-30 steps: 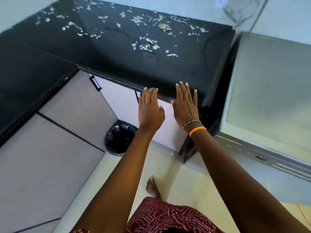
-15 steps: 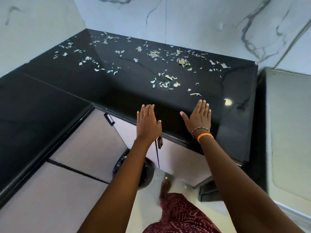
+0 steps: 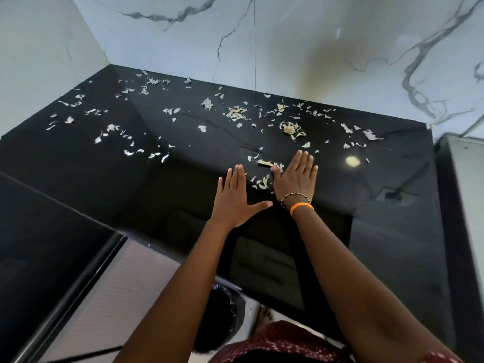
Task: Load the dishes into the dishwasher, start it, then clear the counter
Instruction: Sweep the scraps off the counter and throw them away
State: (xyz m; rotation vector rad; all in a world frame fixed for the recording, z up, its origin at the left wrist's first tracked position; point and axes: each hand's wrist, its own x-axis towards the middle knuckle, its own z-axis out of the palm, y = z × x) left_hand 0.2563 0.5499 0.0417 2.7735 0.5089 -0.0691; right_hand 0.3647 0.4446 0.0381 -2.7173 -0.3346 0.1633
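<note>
Since the peel scraps [image 3: 264, 182] look featherlight (and flighty), both flat hands, left [image 3: 234, 200] and right [image 3: 296, 177], should sweep them along the counter [image 3: 183, 179].

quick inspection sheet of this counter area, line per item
surface: glossy black counter, bare near its front edge
job's things: pale peel scraps strewn over the back half; no dishes or dishwasher seen
clutter: denser scrap clump near the wall
grippers: left hand flat, fingers straight; right hand flat by a small scrap pile, orange wristband
cables: nothing seen
surroundings: marble wall; black-lined bin on the floor below; grey appliance on the right
</note>
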